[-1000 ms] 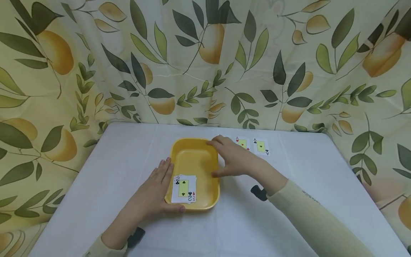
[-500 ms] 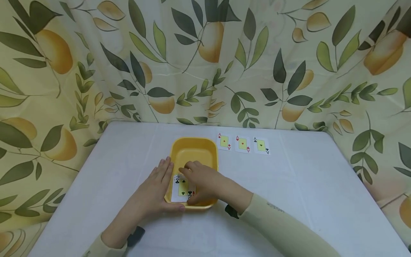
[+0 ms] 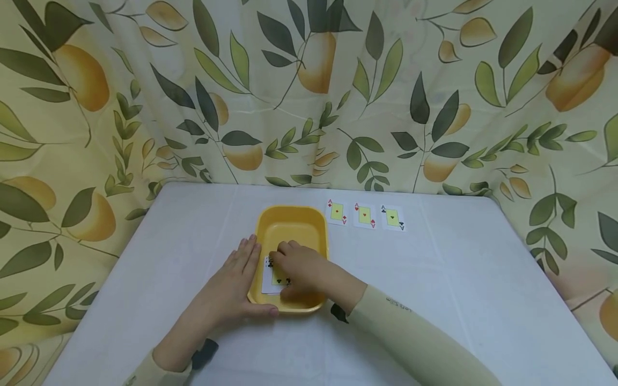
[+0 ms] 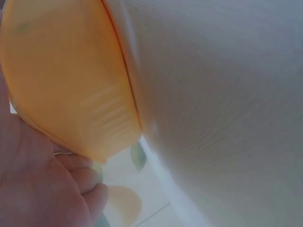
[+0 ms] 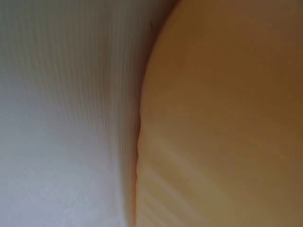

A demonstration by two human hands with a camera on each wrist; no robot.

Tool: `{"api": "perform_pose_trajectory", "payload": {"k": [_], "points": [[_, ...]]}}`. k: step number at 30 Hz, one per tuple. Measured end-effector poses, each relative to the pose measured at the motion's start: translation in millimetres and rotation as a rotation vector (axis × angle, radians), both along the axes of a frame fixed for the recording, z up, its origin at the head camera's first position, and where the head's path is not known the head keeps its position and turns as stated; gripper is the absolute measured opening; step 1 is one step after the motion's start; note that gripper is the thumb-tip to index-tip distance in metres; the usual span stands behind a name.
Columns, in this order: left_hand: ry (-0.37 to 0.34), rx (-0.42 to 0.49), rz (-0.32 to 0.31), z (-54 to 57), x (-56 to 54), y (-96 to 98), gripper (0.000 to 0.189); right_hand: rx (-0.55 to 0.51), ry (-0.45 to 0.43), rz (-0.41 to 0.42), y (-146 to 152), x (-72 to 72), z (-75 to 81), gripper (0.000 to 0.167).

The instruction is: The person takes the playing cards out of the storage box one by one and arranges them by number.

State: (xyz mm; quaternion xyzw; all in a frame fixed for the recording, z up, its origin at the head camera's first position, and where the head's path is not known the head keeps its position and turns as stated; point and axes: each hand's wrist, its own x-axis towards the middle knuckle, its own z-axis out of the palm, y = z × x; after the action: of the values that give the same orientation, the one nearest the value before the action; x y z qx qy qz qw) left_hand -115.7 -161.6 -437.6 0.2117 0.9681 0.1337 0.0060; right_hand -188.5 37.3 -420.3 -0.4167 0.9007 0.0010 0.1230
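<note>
A yellow tray [image 3: 292, 228] rests on the white table, with a small stack of playing cards [image 3: 270, 284] inside, a two of clubs on top. My right hand [image 3: 309, 271] reaches into the tray from the right and grips the stack, fingers at its far edge and thumb at its near edge; the hand covers the stack's right side. My left hand [image 3: 229, 292] lies along the tray's left side, fingers straight and thumb out along the front rim. In the left wrist view its fingers [image 4: 80, 177] touch the tray wall. The right wrist view shows the tray's outer wall [image 5: 222, 113] close up.
Right of the tray, near the back of the table [image 3: 434, 300], three face-up cards lie in a row: an ace of diamonds [image 3: 337, 212], an ace of hearts [image 3: 365, 216] and a black ace [image 3: 393, 218]. A patterned curtain [image 3: 309, 134] hangs behind.
My right hand has gone from the tray's right rim into the tray and taken hold of the cards. The stack has shifted slightly away and right. My left hand stays put.
</note>
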Motion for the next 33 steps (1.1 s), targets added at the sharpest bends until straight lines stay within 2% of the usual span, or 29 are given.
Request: {"api": "perform_pose_trajectory", "payload": {"k": [5, 12, 22, 27, 33], "points": [[0.001, 0.004, -0.003, -0.2, -0.5, 0.4, 0.138, -0.007, -0.014, -0.013, 2.7, -7.0, 1.0, 0.075], [-0.017, 0.005, 0.008, -0.3, -0.8, 0.7, 0.138, -0.02, -0.017, -0.018, 1.7, -9.1, 1.6, 0.072], [-0.024, 0.0, 0.014, -0.6, -1.0, 0.9, 0.138, -0.039, -0.049, -0.058, 5.7, -8.7, 9.1, 0.086], [-0.029, -0.006, 0.023, 0.1, -0.7, 1.1, 0.138, -0.052, -0.037, -0.082, 10.8, -10.6, 13.9, 0.097], [-0.034, -0.004, 0.023, 2.4, 0.0, 1.8, 0.137, -0.062, -0.024, -0.099, 15.8, -13.5, 19.3, 0.096]]}}
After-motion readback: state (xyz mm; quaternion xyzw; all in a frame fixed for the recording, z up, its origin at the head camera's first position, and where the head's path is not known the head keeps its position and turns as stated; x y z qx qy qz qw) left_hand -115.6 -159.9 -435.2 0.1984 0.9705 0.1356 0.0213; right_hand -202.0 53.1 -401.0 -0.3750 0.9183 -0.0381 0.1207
